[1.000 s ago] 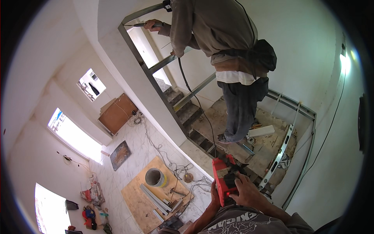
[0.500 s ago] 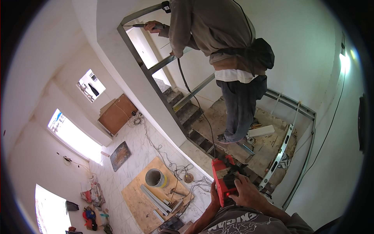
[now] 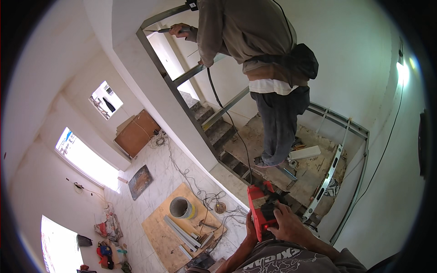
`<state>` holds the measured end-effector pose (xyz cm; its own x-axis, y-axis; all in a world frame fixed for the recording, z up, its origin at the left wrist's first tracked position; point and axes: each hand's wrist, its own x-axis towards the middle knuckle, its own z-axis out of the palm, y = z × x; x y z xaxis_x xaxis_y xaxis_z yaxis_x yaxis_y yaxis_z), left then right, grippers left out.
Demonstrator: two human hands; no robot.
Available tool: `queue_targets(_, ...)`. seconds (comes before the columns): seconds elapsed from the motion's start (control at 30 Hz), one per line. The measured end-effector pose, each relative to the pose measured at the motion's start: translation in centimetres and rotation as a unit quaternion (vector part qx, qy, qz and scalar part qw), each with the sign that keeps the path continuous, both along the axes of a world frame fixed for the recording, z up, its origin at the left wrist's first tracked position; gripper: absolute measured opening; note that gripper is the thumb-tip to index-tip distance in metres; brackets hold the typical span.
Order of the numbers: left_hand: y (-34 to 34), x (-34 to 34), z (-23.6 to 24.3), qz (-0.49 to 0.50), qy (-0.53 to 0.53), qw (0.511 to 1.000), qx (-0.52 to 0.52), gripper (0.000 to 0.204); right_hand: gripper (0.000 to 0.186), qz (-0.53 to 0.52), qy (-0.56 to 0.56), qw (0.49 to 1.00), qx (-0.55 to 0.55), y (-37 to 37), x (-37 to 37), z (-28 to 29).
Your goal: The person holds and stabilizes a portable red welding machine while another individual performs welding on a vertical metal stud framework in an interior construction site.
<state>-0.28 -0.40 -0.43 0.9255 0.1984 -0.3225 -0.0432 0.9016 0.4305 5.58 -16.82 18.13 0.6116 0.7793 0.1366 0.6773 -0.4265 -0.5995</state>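
Close to my body I hold a red, box-shaped welding machine [image 3: 256, 209] with black leads bunched on top and a small red light lit near its lower end. My left hand [image 3: 251, 226] supports its left side, the fingers partly hidden behind it. My right hand [image 3: 287, 224] grips the right side, thumb by the red light and fingers near the black leads. A black cable [image 3: 235, 127] runs up from the machine toward a co-worker [image 3: 268, 59]. The co-worker's hand [image 3: 180, 30] holds an electrode holder with a thin rod at the corner of a metal frame [image 3: 170, 84].
Below left, a wooden board [image 3: 152, 223] carries a bucket [image 3: 182, 208], a hammer [image 3: 208, 224] and metal profiles [image 3: 180, 232]. Loose cables [image 3: 211, 198] tangle across the tiled floor. A long level [image 3: 324, 184] leans on the landing, right of the co-worker. Steps [image 3: 218, 132] lie beyond the frame.
The co-worker's body has shifted slightly to the left, the rod staying at the frame's corner. My hands and the welding machine look the same.
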Motion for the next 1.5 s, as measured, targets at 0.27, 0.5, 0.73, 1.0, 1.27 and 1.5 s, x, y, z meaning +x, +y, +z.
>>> queue_targets(0.27,-0.1,0.0,0.9,0.011,0.033,0.999,0.036,0.057,0.069,0.005,-0.019,1.000,-0.005,0.1,0.0,0.2)
queue_targets(0.5,0.0,0.0,0.9,0.009,0.014,1.000,-0.005,0.047,0.071,0.008,-0.025,1.000,-0.003,0.1,0.0,0.2)
queue_targets(0.73,0.0,-0.1,0.4,-0.002,-0.009,1.000,-0.014,0.048,0.071,0.007,-0.023,1.000,0.000,0.0,0.0,-0.1)
queue_targets(1.0,0.2,-0.2,-1.2,0.001,-0.009,1.000,0.024,0.056,0.071,0.008,-0.019,1.000,-0.005,0.1,0.0,0.2)
queue_targets(1.27,0.1,-0.1,-0.7,0.003,-0.001,1.000,-0.003,0.055,0.071,0.003,-0.016,1.000,-0.012,0.1,0.0,0.4)
queue_targets(1.5,0.7,-0.3,-2.8,0.013,0.017,0.999,0.025,0.052,0.070,0.003,-0.016,1.000,-0.010,0.1,0.0,0.3)
